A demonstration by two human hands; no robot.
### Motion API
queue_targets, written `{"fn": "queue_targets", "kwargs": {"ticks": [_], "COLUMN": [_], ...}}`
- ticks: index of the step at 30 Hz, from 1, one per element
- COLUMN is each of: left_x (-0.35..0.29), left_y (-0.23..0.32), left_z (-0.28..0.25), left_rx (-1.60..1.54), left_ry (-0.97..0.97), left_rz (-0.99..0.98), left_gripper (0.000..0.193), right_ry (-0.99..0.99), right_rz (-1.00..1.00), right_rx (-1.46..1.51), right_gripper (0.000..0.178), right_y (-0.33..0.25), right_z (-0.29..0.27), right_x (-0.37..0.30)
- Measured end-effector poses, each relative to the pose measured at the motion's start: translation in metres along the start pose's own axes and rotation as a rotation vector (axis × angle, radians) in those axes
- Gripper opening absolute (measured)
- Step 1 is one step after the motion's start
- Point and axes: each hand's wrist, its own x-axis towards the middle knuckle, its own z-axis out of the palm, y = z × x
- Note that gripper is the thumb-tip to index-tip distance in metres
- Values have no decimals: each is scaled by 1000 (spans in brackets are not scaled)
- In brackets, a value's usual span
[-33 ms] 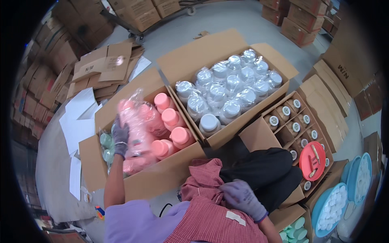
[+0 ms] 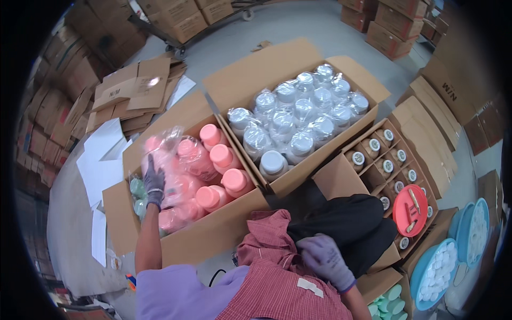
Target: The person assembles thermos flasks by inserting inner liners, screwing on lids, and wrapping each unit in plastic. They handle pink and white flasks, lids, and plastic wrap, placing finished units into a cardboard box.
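My left hand, in a grey glove, lies with outstretched fingers against clear plastic wrap around pink bottles. The bottles stand and lean in an open cardboard box. Several unwrapped pink bottles with pink caps stand on that box's right side. Green wrapped bottles show beside my left wrist. My right hand, in a purple-grey glove, rests over my lap near a red checked cloth, its fingers loosely extended and holding nothing visible.
Another box holds wrapped white-capped bottles. At right, a divided carton contains small capped jars; a red dish sits on it. Blue basins hold white caps. Flattened cartons lie at far left, a trolley beyond.
My left hand has shifted slightly left and down, and the wrapped pink bottles beside it sit lower and farther left. My right hand has moved slightly right, away from the red cloth.
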Motion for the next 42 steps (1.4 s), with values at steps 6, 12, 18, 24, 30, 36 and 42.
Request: {"fn": "queue_targets", "kwargs": {"ticks": [6, 12, 18, 24, 30, 36, 42], "left_x": [40, -28, -91, -41, -103, -237, -288], "left_y": [-153, 154, 230, 280, 400, 403, 377], "left_z": [46, 136, 231, 121, -53, -55, 17], "left_rx": [753, 76, 340, 115, -140, -71, -1016], "left_ry": [-234, -477, -689, -604, -475, 105, -102], "left_rz": [-66, 773, 827, 1003, 1818, 2712, 2230], "left_gripper": [53, 36, 85, 84, 67, 45, 52], "right_ry": [239, 289, 221, 277, 617, 788, 1209], "right_rz": [414, 435, 402, 453, 603, 392, 389], "right_rx": [183, -85, 2, 243, 940, 1535, 1370], "right_gripper": [22, 21, 24, 24, 54, 87, 72], "right_y": [3, 19, 17, 19, 75, 100, 106], "right_z": [-55, -42, -53, -80, -103, -183, -190], "right_x": [-9, 9, 19, 28, 87, 70, -29]}}
